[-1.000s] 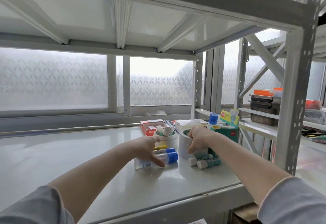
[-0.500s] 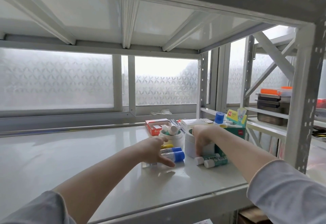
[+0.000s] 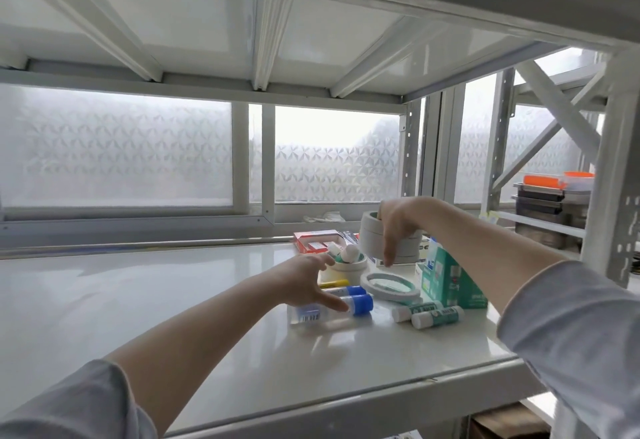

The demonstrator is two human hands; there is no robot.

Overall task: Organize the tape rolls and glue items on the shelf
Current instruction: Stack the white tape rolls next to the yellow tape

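White shelf (image 3: 173, 300) backs onto frosted windows (image 3: 121, 151). Right hand (image 3: 398, 220) grips a lifted tape stack (image 3: 372, 238). Left hand (image 3: 301, 283), fingers spread, touches a glue bottle (image 3: 353, 303)

Glossy white shelf (image 3: 173, 300), painted metal

A storeroom or stockroom is showing here: bare white metal racking (image 3: 609, 168) with perforated uprights is standing against frosted patterned windows (image 3: 117, 151), stationery stock such as glue sticks (image 3: 438, 316) and tape rolls (image 3: 388, 239) is lying loose on the shelf (image 3: 138, 300), and stacked lidded containers (image 3: 550, 196) are sitting on the neighbouring rack.
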